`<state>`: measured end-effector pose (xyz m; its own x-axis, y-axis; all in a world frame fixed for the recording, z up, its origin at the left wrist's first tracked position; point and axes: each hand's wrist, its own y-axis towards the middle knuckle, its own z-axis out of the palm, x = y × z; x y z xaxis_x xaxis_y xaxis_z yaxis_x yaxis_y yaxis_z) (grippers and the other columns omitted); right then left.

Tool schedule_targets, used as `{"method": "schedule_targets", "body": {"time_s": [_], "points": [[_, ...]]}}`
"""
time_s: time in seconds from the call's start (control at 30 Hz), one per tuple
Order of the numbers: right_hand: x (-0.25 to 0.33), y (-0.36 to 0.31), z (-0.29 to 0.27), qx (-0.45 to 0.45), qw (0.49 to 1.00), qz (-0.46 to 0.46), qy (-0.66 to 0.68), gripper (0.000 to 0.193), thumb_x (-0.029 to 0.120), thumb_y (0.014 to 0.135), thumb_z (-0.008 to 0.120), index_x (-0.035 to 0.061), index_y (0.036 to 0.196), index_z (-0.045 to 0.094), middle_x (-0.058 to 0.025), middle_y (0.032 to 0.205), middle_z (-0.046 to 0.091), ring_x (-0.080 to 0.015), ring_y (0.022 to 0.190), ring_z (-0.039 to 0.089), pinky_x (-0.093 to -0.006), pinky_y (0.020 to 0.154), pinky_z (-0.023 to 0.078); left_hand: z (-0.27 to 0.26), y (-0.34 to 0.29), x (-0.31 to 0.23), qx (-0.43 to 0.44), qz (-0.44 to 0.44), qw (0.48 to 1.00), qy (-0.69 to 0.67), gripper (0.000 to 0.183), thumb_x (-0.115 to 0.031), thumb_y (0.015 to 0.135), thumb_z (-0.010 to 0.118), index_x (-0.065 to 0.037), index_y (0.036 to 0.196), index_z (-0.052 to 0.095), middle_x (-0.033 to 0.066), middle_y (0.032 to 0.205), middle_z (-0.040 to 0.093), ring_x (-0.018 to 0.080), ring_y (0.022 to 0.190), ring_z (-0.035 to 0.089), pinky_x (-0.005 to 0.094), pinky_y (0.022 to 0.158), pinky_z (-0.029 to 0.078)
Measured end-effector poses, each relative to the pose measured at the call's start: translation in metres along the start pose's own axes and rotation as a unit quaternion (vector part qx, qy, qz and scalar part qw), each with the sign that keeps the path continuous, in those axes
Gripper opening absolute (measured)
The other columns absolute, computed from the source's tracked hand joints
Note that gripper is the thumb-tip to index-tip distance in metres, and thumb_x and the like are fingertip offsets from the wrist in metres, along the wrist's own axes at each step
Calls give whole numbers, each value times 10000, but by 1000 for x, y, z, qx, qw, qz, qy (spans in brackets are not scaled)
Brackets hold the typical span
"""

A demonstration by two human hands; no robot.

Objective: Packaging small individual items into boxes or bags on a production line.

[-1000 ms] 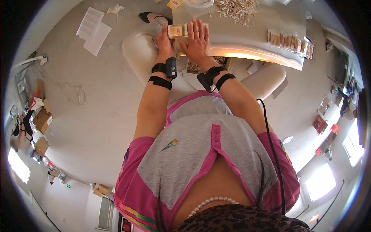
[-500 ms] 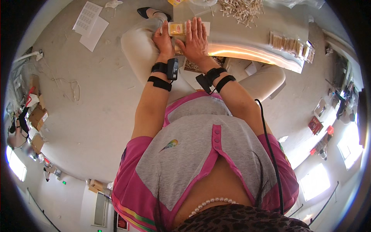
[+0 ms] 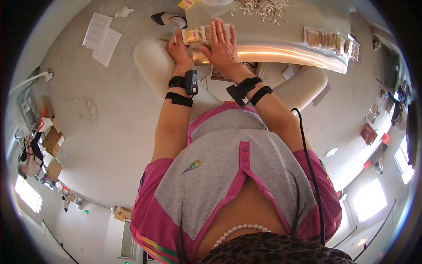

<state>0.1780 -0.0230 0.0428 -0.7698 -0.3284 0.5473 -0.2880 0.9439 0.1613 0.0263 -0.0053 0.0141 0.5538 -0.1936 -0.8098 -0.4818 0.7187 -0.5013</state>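
A flat pack of cotton swabs (image 3: 198,34) with a yellow label lies between my hands at the near left part of the metal-topped table (image 3: 263,33). My left hand (image 3: 179,50) grips the pack's left end, its fingers partly hidden. Over the right end my right hand (image 3: 222,46) lies flat, fingers stretched out and thumb apart. A heap of loose cotton swabs (image 3: 266,9) lies farther back on the tabletop. To the right, several similar swab packs (image 3: 327,42) stand in a row along the table.
A yellow packet (image 3: 188,4) and clear plastic (image 3: 217,2) lie at the table's far left. Under its curved front edge (image 3: 281,55) sits a box of swabs (image 3: 220,74). Paper sheets (image 3: 105,46) lie on the floor at left. A black cable (image 3: 303,145) runs by my right arm.
The view has shifted slightly. The swab pack now slants, its right end a little higher, and both hands stay at its ends with the right one still flat.
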Motion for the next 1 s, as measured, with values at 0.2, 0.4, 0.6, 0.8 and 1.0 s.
{"method": "schedule_targets", "body": {"time_s": [0.2,0.4,0.6,0.8,1.0], "points": [[-21,0,-18,48,991,-11,-121,935,617,934,576,-29,1560,318,-144,1656,277,-273,1560,202,-563,1248,90,3,-2,-4,1,0,1000,22,296,-316,984,709,-33,904,672,44,906,703,137,778,665,303,720,543],[-8,4,-12,93,967,-31,-235,969,715,914,499,5,1558,355,-108,1664,272,-227,1569,166,-544,1262,56,-6,4,0,6,5,1000,5,298,-311,997,688,-23,925,661,67,924,709,160,794,679,315,735,556],[4,5,-3,84,979,-16,-187,958,708,900,519,-1,1534,403,-117,1662,272,-237,1567,167,-536,1263,59,-12,6,2,31,14,999,3,294,-300,1009,668,-12,956,643,81,958,697,177,828,682,330,748,566],[16,8,7,59,988,20,-144,918,673,922,539,-34,1498,442,-143,1650,289,-244,1565,185,-533,1262,56,1,-2,-6,29,20,999,18,321,-314,1020,643,7,1017,624,99,997,679,207,861,685,353,775,583],[15,11,0,64,990,15,-126,887,634,933,551,-15,1522,412,-130,1652,289,-245,1561,194,-532,1262,82,0,-2,-14,51,21,997,49,349,-333,1039,612,13,1075,594,114,1054,655,223,903,681,377,807,585]]}}
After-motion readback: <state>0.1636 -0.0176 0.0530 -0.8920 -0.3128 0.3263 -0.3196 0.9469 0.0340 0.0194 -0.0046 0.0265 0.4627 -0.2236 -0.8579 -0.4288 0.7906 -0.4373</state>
